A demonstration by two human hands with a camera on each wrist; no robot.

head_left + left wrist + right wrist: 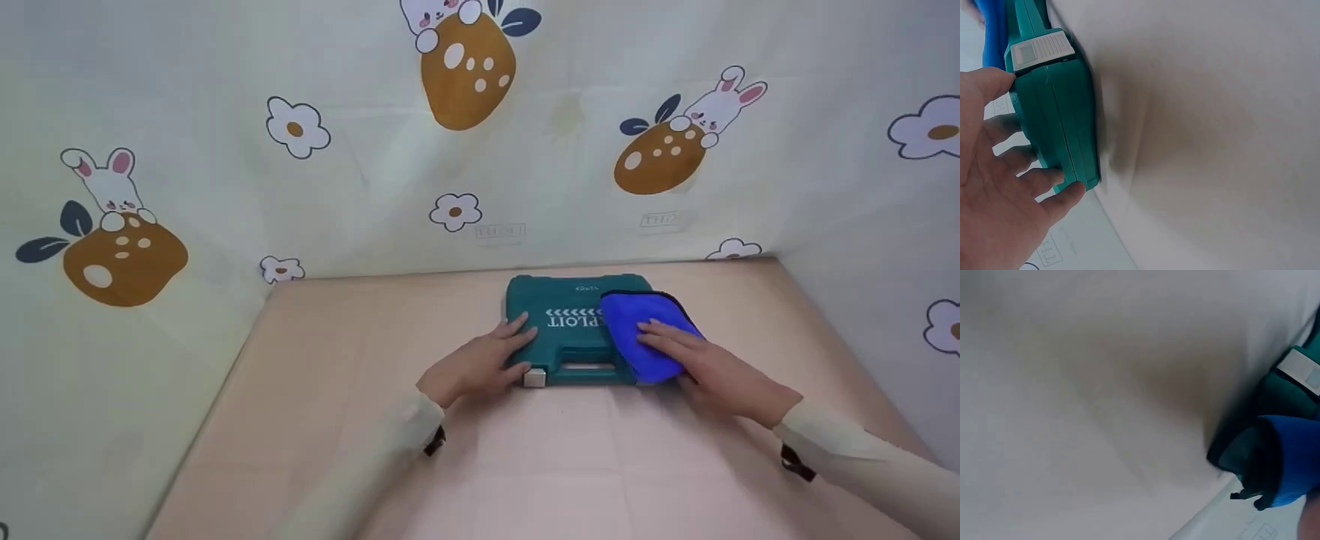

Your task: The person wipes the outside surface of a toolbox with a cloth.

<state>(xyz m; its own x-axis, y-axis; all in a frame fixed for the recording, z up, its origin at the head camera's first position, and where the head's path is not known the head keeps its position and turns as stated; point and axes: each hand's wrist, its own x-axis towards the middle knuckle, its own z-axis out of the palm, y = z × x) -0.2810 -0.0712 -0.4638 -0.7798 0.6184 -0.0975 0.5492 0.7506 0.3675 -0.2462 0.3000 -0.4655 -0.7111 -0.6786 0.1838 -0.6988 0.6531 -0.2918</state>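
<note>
A green plastic tool case [555,300] with white lettering lies flat, its handle toward me. My left hand [484,364] rests on its left side with fingers spread. In the left wrist view the thumb sits beside a pale latch [1041,52], and the fingertips touch the case's side. A blue cloth [637,356] with a dark edge covers the case's right part. On top of it lies my right hand [724,375], fingers extended and pressing it against the case. The right wrist view catches the cloth [1300,458] hanging over the case's corner, with little of that hand showing.
The case stands on a table with a pale pink cover [360,420], near its back edge. Behind and at both sides hangs a light curtain [360,210] printed with rabbits, flowers and brown fruit. Dark bands show at both sleeve cuffs.
</note>
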